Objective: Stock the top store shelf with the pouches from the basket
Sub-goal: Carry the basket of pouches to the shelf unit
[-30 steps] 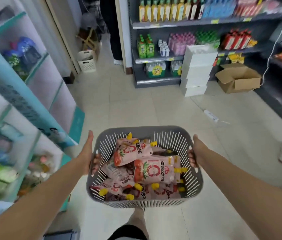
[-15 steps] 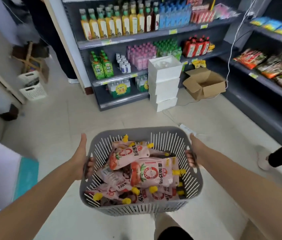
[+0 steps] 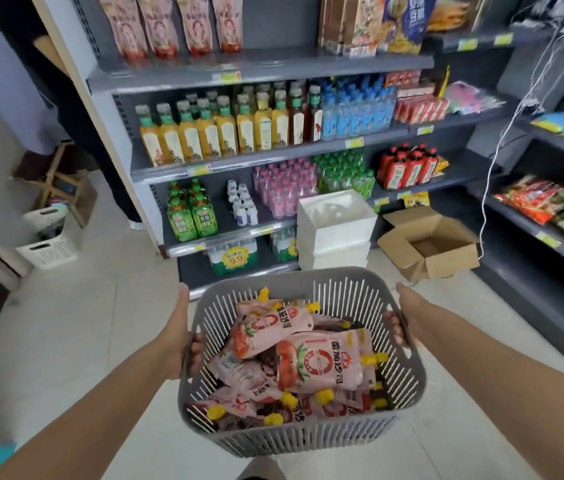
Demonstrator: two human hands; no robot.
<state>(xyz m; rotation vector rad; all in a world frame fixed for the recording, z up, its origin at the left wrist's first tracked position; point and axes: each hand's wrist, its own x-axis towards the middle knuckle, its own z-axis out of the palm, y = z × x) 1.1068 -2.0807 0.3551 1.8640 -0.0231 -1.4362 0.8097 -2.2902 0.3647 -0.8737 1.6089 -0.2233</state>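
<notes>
A person holds a grey slotted basket (image 3: 301, 438) out in front of the body with both arms stretched forward. The left hand (image 3: 178, 337) grips the basket's left handle, fingers curled in through the opening and thumb lying along the outside, pointing ahead. The right hand (image 3: 408, 317) grips the right handle in the same way, its fingertips showing inside the rim. The pouches (image 3: 322, 365), pink with yellow caps and a tomato picture, lie heaped loosely inside the basket, most on their sides and overlapping. Ahead stands a dark shelving unit; its top shelf (image 3: 273, 64) carries a row of matching pouches (image 3: 169, 27) upright at the left end, with bare shelf to their right and boxed goods further along. The shelf below holds bottles (image 3: 204, 133) of yellow drink. On the floor (image 3: 65, 341) by the unit sit stacked white boxes (image 3: 336, 220) and an open cardboard box (image 3: 453, 261)
</notes>
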